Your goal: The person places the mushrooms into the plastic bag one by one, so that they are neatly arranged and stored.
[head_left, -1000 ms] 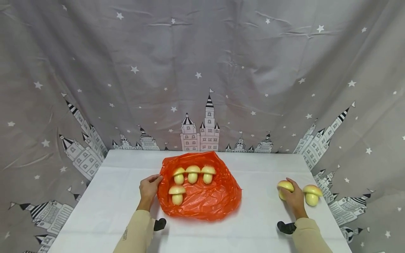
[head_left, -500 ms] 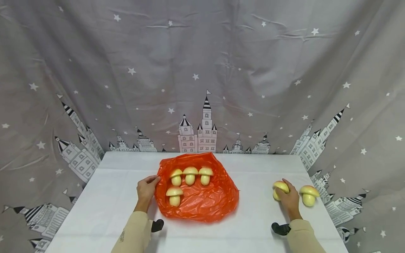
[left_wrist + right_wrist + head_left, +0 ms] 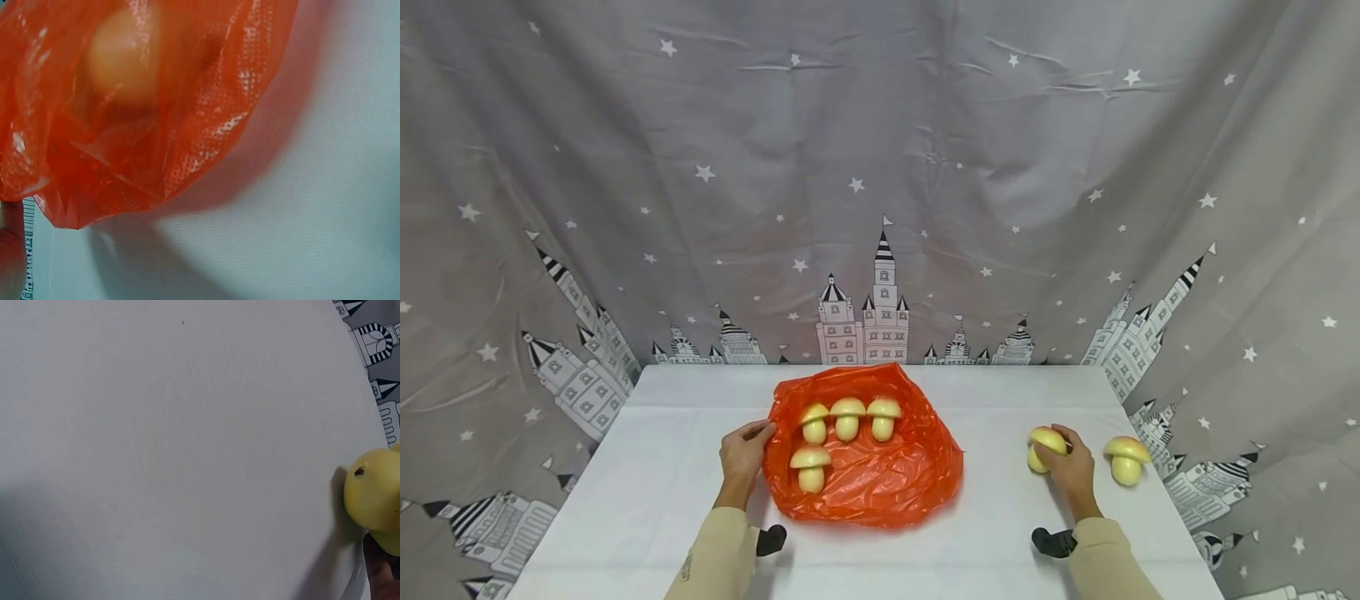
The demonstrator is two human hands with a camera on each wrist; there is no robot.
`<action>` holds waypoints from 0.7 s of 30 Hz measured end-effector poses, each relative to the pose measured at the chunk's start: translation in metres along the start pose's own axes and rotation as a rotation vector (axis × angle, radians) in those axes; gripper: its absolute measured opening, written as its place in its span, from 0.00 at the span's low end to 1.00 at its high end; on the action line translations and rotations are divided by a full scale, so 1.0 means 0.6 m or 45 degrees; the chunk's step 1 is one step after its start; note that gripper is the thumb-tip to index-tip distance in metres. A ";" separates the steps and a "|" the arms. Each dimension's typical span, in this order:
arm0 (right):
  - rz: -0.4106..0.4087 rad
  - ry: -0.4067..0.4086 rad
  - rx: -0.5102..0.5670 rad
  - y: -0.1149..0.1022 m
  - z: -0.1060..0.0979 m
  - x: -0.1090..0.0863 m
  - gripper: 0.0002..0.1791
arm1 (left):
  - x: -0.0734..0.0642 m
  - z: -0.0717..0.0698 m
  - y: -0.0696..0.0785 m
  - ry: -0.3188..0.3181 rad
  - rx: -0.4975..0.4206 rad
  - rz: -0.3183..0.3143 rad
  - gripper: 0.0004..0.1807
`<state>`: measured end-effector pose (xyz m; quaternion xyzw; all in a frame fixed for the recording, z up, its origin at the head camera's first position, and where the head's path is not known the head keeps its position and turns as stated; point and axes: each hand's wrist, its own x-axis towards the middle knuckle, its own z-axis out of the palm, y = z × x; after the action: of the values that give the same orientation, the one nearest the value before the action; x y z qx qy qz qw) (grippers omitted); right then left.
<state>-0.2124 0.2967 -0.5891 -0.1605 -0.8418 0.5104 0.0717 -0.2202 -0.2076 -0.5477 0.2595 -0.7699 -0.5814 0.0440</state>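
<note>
An orange-red plastic bag [image 3: 887, 492] lies spread open in the middle of the table. My left hand [image 3: 742, 454] pinches its left edge. Several pale yellow toy mushrooms are inside: three in a row, with the middle one [image 3: 847, 418] between two others, and one nearer me [image 3: 811, 468]. Through the bag's film [image 3: 187, 156], a blurred round mushroom shows in the left wrist view. To the right of the bag, my right hand [image 3: 1072, 471] grips another toy mushroom [image 3: 1045, 448] by its right side. Only the mushroom's rounded part [image 3: 372, 494] and a fingertip appear in the right wrist view.
One more toy mushroom [image 3: 1126, 460] stands to the right of my right hand. Beneath everything is a table with a white cloth [image 3: 925, 567]. A grey curtain [image 3: 970, 167] printed with stars and castles hangs behind the table and along its sides.
My right hand has moved left with its mushroom, away from the one at the far right. My left hand stays at the bag's edge. The head view has shifted slightly.
</note>
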 end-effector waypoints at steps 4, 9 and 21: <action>0.011 -0.030 0.000 -0.007 0.006 -0.001 0.30 | -0.003 -0.003 0.002 -0.015 -0.007 -0.003 0.21; 0.017 -0.061 -0.015 -0.021 0.015 -0.005 0.30 | -0.004 -0.004 0.003 -0.027 -0.012 -0.008 0.21; -0.025 -0.083 -0.029 -0.050 0.041 -0.014 0.29 | -0.001 -0.003 0.001 -0.027 -0.018 -0.004 0.22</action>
<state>-0.2174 0.2601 -0.5738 -0.1365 -0.8509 0.5050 0.0474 -0.2192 -0.2084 -0.5463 0.2541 -0.7658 -0.5896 0.0368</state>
